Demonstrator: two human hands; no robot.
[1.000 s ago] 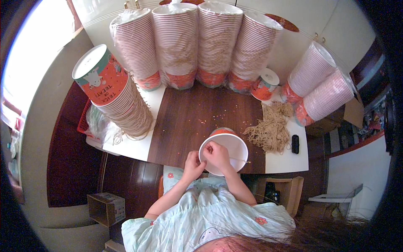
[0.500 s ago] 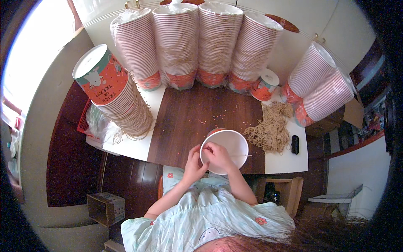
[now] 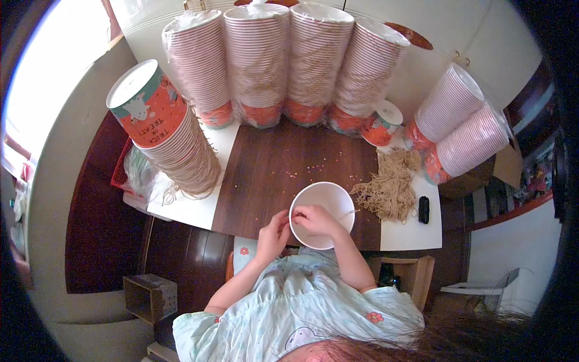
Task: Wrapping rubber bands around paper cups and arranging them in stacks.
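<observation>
A white-lined paper bucket (image 3: 329, 199) lies tipped at the front edge of the dark wooden table (image 3: 271, 169), its opening facing up at me. My left hand (image 3: 274, 232) pinches the bucket's left rim from outside. My right hand (image 3: 313, 220) reaches inside the bucket with fingers closed on a thin beige string (image 3: 348, 212). The string runs to the bucket's right rim. To the right of the bucket lies a loose pile of beige strings (image 3: 389, 187).
Tall bagged stacks of orange-and-white paper buckets (image 3: 283, 60) line the back. One stack (image 3: 175, 145) leans at the left and two more (image 3: 464, 127) lean at the right. A single bucket (image 3: 380, 123), a small black object (image 3: 424, 209) and a floor box (image 3: 151, 295) are nearby.
The bucket has tipped so its orange outside no longer shows and the opening faces me. Both hands shifted slightly along its near rim.
</observation>
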